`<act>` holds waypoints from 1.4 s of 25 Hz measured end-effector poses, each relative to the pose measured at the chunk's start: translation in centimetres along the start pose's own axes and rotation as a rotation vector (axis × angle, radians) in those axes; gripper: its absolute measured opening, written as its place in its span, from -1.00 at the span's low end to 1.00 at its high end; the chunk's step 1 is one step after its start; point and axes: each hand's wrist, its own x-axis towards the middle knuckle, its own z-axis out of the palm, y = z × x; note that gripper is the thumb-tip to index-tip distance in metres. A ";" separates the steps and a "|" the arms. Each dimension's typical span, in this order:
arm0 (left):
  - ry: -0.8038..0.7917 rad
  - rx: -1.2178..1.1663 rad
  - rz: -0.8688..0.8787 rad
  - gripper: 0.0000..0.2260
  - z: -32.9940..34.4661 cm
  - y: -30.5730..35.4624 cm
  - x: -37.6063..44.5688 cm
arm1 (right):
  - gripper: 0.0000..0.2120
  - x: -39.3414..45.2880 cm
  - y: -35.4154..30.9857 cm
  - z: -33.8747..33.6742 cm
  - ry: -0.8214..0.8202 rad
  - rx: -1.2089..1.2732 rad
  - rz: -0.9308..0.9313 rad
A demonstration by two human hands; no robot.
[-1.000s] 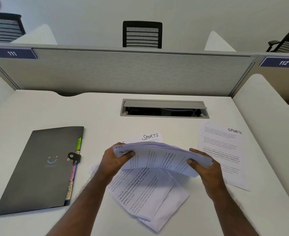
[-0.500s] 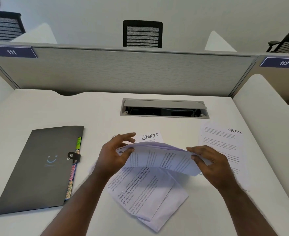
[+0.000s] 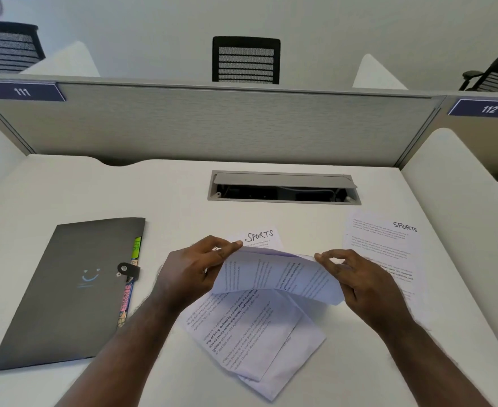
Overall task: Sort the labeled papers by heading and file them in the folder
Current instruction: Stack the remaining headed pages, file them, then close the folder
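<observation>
White printed sheets (image 3: 280,274) are held up between both hands, just above more loose papers (image 3: 253,333) on the counter (image 3: 168,195). Left hand (image 3: 189,271) pinches the sheets' left edge; right hand (image 3: 356,277) pinches the right edge with curled fingers. Left of the left hand lies a closed grey folder (image 3: 71,292). Beyond the right hand lies a sheet headed "SPORTS" (image 3: 385,245).

A closed grey folder (image 3: 65,292) lies left of overlapping printed papers (image 3: 250,333); a "SPORTS" sheet (image 3: 382,248) lies right.
</observation>
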 end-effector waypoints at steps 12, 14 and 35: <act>-0.003 -0.060 -0.044 -0.58 0.2 -0.3 0.4 | -0.46 3.5 -1.5 -2.7 -0.286 0.047 0.261; -0.019 -0.055 -0.053 -0.64 0.3 -0.5 0.6 | -0.55 5.5 -2.3 -3.3 -0.467 0.006 0.264; -0.498 0.247 -1.274 -0.53 -1.1 -15.2 -16.4 | -0.80 4.1 -10.3 10.5 -0.375 1.267 1.108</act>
